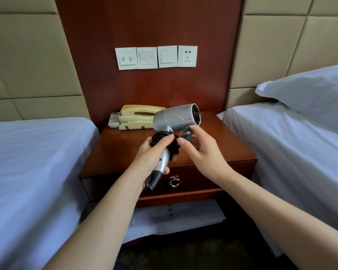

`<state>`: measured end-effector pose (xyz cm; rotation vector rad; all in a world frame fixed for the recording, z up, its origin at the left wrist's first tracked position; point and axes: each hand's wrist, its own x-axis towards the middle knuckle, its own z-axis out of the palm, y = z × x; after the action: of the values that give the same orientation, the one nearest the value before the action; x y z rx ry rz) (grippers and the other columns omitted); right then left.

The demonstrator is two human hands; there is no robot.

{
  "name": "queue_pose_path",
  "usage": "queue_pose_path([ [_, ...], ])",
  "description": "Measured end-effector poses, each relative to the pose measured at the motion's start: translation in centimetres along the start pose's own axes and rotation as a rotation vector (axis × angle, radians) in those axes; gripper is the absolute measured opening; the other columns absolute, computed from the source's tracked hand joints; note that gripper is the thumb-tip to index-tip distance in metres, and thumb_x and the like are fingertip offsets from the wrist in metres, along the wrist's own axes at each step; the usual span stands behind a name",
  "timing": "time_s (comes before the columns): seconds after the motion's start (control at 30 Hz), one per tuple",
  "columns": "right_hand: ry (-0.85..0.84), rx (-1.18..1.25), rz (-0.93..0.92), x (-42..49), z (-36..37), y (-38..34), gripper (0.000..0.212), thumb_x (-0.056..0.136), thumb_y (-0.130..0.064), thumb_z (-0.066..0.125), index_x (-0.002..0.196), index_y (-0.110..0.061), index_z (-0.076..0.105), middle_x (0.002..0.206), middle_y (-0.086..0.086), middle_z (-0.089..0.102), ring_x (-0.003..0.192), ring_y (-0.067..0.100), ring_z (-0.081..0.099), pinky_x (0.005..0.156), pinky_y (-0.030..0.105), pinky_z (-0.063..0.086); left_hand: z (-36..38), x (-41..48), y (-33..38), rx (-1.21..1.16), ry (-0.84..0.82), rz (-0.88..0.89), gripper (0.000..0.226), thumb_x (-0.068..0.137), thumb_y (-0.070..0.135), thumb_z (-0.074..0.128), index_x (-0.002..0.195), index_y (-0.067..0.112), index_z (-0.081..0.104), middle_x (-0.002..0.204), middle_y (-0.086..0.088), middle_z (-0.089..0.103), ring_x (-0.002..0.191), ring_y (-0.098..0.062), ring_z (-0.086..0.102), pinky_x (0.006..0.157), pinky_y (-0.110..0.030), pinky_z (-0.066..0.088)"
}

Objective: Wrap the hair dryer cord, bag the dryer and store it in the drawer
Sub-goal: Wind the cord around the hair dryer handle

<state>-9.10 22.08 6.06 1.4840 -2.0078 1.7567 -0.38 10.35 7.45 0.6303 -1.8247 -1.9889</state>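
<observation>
A silver hair dryer (177,117) is held above the wooden nightstand (219,141), nozzle pointing right. My left hand (154,152) grips its handle, thumb pressing the black cord (165,136) coiled around the handle's top. My right hand (201,151) holds the black plug (186,132) at the cord's end, just right of the coil. The nightstand drawer (193,182) below is closed, with a metal ring pull (174,181). White sheets, possibly a bag (183,217), lie on the shelf under the drawer.
A cream telephone (139,117) and a remote (113,119) sit at the nightstand's back left. Wall switches and a socket (187,56) are above. Beds with white sheets flank the nightstand, left (27,162) and right (291,152), with a pillow (310,90).
</observation>
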Motion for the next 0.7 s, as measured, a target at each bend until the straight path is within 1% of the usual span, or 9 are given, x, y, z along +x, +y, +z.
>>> queue_pose_path([
  [0.07,0.013,0.012,0.010,-0.1,0.1,0.2,0.013,0.091,-0.019,0.057,0.096,-0.031,0.055,0.076,-0.022,0.060,0.067,0.014,0.056,0.063,0.027,0.044,-0.2,0.3,-0.2,0.005,-0.014,-0.016,0.039,0.082,0.034,0.069,0.116,0.019,0.055,0.088,-0.013,0.072,0.065,-0.020,0.070,0.042,-0.026,0.050],
  [0.13,0.047,0.057,0.016,-0.1,0.0,0.2,0.010,0.092,-0.017,0.056,0.096,-0.026,0.057,0.072,-0.021,0.061,0.064,0.003,0.054,0.062,0.017,0.041,-0.5,0.4,-0.4,0.007,-0.044,-0.026,0.034,0.084,0.028,0.068,0.115,0.020,0.056,0.088,-0.011,0.074,0.070,-0.022,0.072,0.053,-0.030,0.056],
  [0.2,0.070,0.049,0.005,0.0,-0.2,0.1,0.008,0.092,-0.018,0.055,0.096,-0.024,0.059,0.066,-0.016,0.059,0.061,0.001,0.051,0.060,0.016,0.039,-0.7,0.5,-0.4,-0.063,-0.067,-0.038,0.032,0.086,0.019,0.064,0.117,0.017,0.058,0.083,-0.012,0.074,0.068,-0.025,0.072,0.060,-0.034,0.058],
  [0.3,0.070,-0.012,-0.005,0.0,-0.1,0.2,0.008,0.093,-0.020,0.054,0.099,-0.021,0.059,0.073,-0.010,0.054,0.065,0.003,0.046,0.063,0.018,0.038,-0.1,1.1,0.1,-0.129,-0.074,-0.065,0.035,0.090,0.009,0.053,0.125,0.005,0.054,0.078,-0.014,0.070,0.054,-0.019,0.069,0.054,-0.028,0.056],
  [0.37,0.072,0.017,0.015,0.2,-0.2,0.3,0.006,0.094,-0.018,0.052,0.093,-0.022,0.055,0.077,-0.014,0.053,0.070,-0.001,0.047,0.068,0.016,0.037,0.1,1.3,0.3,-0.180,-0.063,-0.080,0.033,0.093,0.008,0.046,0.123,-0.004,0.054,0.075,-0.009,0.063,0.043,-0.011,0.062,0.047,-0.020,0.051],
  [0.47,0.025,0.018,0.005,0.6,-0.6,0.1,0.013,0.096,-0.014,0.047,0.085,-0.018,0.054,0.072,-0.014,0.054,0.070,-0.003,0.051,0.069,0.011,0.039,0.4,0.9,0.1,-0.392,-0.112,-0.127,0.030,0.092,0.023,0.043,0.097,-0.001,0.060,0.070,-0.015,0.064,0.049,-0.017,0.058,0.043,-0.023,0.047],
  [0.53,-0.010,-0.014,-0.011,0.6,-0.6,-0.1,0.011,0.096,-0.013,0.045,0.092,-0.016,0.054,0.070,-0.014,0.055,0.069,-0.004,0.054,0.069,0.009,0.040,0.4,0.8,-0.4,-0.449,-0.134,-0.118,0.034,0.091,0.033,0.047,0.096,0.002,0.060,0.077,-0.016,0.063,0.049,-0.016,0.055,0.041,-0.021,0.044],
  [0.57,-0.012,-0.024,-0.018,0.6,-0.5,-0.2,0.010,0.097,-0.013,0.044,0.095,-0.020,0.051,0.067,-0.014,0.053,0.067,-0.004,0.055,0.068,0.009,0.040,0.6,1.1,-0.4,-0.453,-0.146,-0.113,0.037,0.090,0.037,0.049,0.099,0.003,0.060,0.079,-0.016,0.062,0.049,-0.015,0.055,0.040,-0.020,0.044],
  [0.7,0.056,0.030,0.001,1.0,-0.9,-0.1,0.021,0.096,-0.016,0.044,0.091,-0.036,0.039,0.061,-0.013,0.051,0.060,0.003,0.051,0.067,0.021,0.042,1.2,1.2,-0.5,-0.454,-0.183,-0.089,0.036,0.090,0.036,0.051,0.099,0.002,0.059,0.074,-0.014,0.064,0.048,-0.016,0.056,0.040,-0.021,0.045],
])
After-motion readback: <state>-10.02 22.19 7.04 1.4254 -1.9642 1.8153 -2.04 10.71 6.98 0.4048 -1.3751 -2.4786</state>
